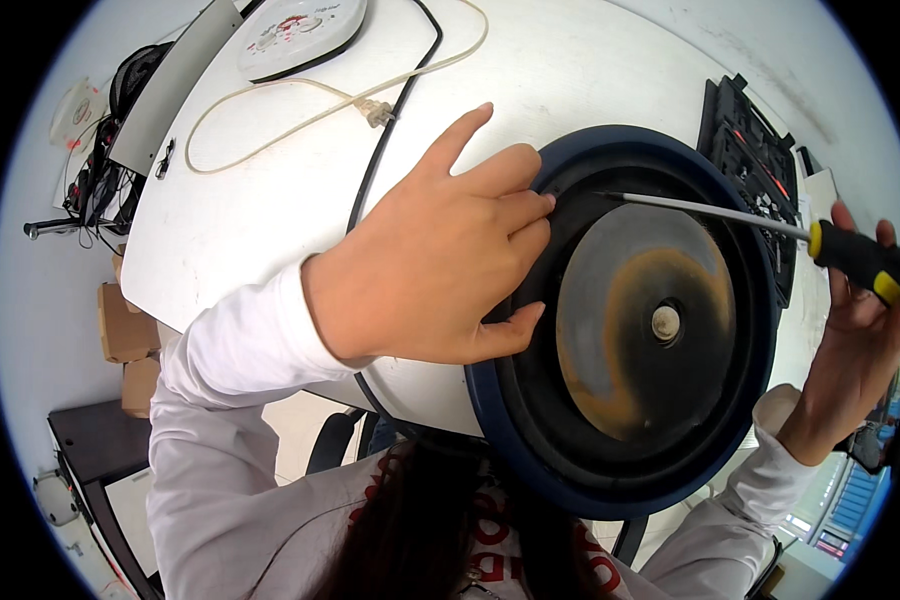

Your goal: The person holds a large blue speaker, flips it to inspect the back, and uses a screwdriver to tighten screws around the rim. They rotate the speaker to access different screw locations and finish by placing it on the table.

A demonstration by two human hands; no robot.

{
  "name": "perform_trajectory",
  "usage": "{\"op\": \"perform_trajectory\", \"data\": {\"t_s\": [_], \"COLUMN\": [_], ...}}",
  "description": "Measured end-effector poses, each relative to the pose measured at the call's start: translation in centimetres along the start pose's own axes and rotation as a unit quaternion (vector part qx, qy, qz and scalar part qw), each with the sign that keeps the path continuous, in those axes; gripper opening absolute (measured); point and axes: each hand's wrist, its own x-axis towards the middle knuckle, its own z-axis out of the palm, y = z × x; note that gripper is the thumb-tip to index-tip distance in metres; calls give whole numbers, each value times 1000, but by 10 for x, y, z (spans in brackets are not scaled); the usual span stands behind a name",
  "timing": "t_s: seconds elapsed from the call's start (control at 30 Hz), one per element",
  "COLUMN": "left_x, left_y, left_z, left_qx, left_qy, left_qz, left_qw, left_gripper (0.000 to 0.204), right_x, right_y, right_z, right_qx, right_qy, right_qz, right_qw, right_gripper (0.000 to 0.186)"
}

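Note:
A round heating appliance (490, 400) with a dark blue rim stands tilted at the table's edge in front of me. Inside it lies a grey metal heating plate (590, 300), stained brown and black, with a small pale knob (666, 322) at its centre. My left hand (440, 250) grips the appliance's left rim, thumb and curled fingers over the edge, index finger stretched away. In my right hand (855, 310) is a long screwdriver (715, 208) with a black and yellow handle. Its tip reaches the black ring beside the plate's far edge, close to my left fingertips.
A black tool case (755, 150) lies beyond the appliance on the right. Across the table run a black cable (378, 165) and a pale cord with a plug (375, 112). A white, red-marked panel (300, 35) sits at the far left. Cardboard boxes (128, 325) stand below the table.

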Motion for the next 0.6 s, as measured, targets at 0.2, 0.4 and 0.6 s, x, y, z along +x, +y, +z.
{"op": "perform_trajectory", "data": {"t_s": [0.2, 0.4, 0.6], "left_x": [3, -1, 3], "left_y": [-5, -4, -3], "left_z": [0, 4, 4], "left_qx": [-27, -41, -43], "left_qy": [8, 29, 36], "left_qz": [-1, -1, 11], "left_qw": [1000, 999, 998], "left_gripper": [47, 45, 45], "right_x": [35, 33, 49], "right_y": [13, 21, 13], "right_z": [31, 14, 19], "right_qx": [172, -51, -116], "right_qy": [-135, -65, -99], "right_qz": [-37, -3, -35], "right_qw": [975, 997, 988], "right_gripper": [32, 45, 43]}}
